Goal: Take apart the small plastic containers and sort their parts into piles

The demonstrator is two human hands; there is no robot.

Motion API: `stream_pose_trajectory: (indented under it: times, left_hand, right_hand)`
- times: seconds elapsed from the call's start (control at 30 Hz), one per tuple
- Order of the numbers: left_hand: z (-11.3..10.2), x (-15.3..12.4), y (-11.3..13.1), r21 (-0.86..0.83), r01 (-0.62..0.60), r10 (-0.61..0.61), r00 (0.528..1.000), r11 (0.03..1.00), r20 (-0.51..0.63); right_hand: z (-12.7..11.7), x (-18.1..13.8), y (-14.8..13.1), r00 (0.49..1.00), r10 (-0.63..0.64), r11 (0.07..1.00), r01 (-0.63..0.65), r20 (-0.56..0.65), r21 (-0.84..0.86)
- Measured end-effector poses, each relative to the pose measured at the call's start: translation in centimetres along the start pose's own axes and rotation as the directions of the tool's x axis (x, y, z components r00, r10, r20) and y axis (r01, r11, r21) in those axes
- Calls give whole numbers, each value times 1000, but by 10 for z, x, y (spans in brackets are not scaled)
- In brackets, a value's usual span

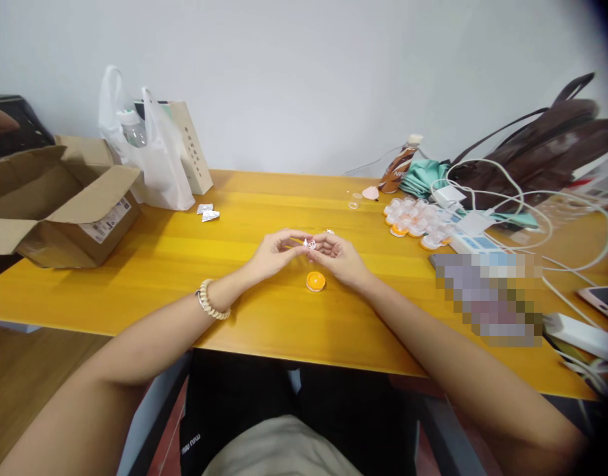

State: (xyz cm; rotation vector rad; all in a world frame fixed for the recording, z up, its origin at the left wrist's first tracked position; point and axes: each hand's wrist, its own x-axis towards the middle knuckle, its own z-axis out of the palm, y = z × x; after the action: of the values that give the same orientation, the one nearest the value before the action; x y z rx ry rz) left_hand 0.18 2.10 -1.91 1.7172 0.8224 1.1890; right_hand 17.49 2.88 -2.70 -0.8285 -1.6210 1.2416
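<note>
Above the middle of the table, my left hand (278, 254) and my right hand (339, 254) meet at the fingertips. Both pinch a small white piece (309, 244) with thin loops, too small to name. Just below them on the wood rests a small round orange cup (316, 281) with a pale rim. Partly hidden behind my right fingers lies another small white piece (330, 231).
On the yellow table (264, 324), a cardboard box (90, 225) and plastic bag (159, 165) stand left, near foil packets (209, 215). At right are clear-domed capsules (417, 218), a bottle (399, 165), a power strip (475, 243), cables and a dark bag (526, 152).
</note>
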Motion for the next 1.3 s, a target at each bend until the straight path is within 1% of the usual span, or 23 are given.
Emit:
stream_pose_trajectory:
  times: [0.1,0.17,0.3,0.47,0.57,0.67,0.8,0.93,1.03,1.13,1.2,1.23,1.3]
  left_hand:
    - [2,1,-8,28,40,-36,991,999,-128]
    - [2,1,-13,19,34,-30,983,999,-180]
    - [-1,4,-18,16,31,-27,977,999,-210]
    - [-2,7,-19,55,56,-42,973,997,-229]
    - [0,7,-18,56,62,-49,976,996,-213]
    - [1,7,-16,58,71,-59,980,996,-189]
    - [2,7,-16,66,77,-65,983,995,-170]
    - [2,7,-17,80,76,-62,985,994,-164]
    - [0,7,-17,96,68,-51,985,993,-167]
    - [-2,6,-14,166,26,5,983,986,-181]
    - [-3,5,-11,203,1,36,984,979,-176]
    - [-4,5,-9,195,-4,37,986,981,-164]
    - [-3,4,-6,123,3,14,990,992,-137]
  right_hand:
    - [1,1,4,1000,8,1000,-8,-4,11]
    - [1,2,9,999,10,1000,-11,-34,-18]
    - [-8,8,17,985,-25,978,-12,-169,-210]
    - [-40,21,26,923,-117,919,-40,-366,-393]
    - [-52,29,32,902,-135,874,-87,-410,-478]
    - [-53,36,38,904,-130,844,-115,-407,-523]
    - [-46,41,41,912,-126,829,-119,-391,-546]
    - [-43,41,41,919,-116,845,-108,-377,-523]
    - [-43,37,38,913,-128,861,-91,-387,-501]
    - [-36,30,29,913,-154,880,-47,-378,-472]
    - [-26,24,23,933,-154,896,-7,-325,-444]
    - [-20,21,19,949,-145,909,15,-281,-418]
    - [-9,15,13,979,-114,953,59,-171,-297]
